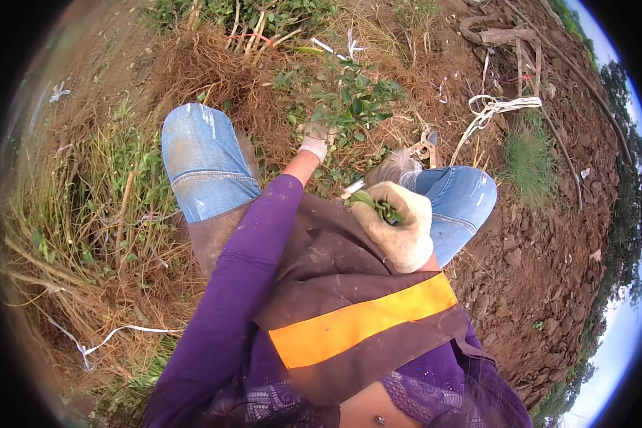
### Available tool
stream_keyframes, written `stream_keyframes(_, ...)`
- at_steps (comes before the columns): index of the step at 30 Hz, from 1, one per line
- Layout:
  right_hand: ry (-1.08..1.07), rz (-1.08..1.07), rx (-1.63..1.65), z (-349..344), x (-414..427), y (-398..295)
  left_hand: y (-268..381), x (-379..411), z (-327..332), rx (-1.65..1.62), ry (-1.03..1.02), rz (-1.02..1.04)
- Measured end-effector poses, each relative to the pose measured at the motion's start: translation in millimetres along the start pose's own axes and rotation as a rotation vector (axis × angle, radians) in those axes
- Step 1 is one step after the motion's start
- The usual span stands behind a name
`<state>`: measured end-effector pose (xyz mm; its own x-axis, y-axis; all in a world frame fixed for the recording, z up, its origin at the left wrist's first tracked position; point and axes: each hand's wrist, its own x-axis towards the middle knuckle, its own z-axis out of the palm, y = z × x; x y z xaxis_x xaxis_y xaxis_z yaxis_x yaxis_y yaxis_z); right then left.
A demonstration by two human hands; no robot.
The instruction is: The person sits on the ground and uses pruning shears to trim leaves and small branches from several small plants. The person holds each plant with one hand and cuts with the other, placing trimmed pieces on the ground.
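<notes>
My right hand (398, 227), in a cream cotton glove, is closed over my lap around a small bunch of green leaves (387, 212). My left hand (315, 143), in a dirty pale glove, reaches forward to a leafy green plant (353, 99). Foliage and blur hide its fingertips, so its grip on a stem cannot be made out. Loose leaves and cut stems lie on the soil around the plant. A brown apron (321, 235) with an orange band covers my lap between my bent knees.
Bundled saplings with bare roots (208, 69) lie ahead, tied with red string. More stems (85, 203) lie at left. A tan-handled tool (425, 147), apparently pruning shears, rests by my foot (390, 168). White cord (487, 109) and a wooden frame (508, 36) are at right.
</notes>
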<state>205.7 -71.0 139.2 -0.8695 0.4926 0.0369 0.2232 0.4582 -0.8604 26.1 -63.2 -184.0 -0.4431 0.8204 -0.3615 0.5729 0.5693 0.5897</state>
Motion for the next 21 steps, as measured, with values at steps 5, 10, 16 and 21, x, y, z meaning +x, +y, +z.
stream_keyframes(5, 0.006, 0.195, -0.439, 1, 26, 56, 23, -8, -1, 0.394, -0.12, 0.241)
stream_keyframes(10, 0.171, -0.108, -0.295, 35, 42, 63, -38, 14, 88, 0.291, 0.007, 0.239)
stream_keyframes(16, 0.284, 0.004, -0.486, -22, 42, 46, 3, -6, 41, 0.439, 0.059, 0.347)
stream_keyframes(21, 0.046, 0.059, -1.059, 4, 61, 73, 22, -34, 30, 0.234, 0.261, 0.309)
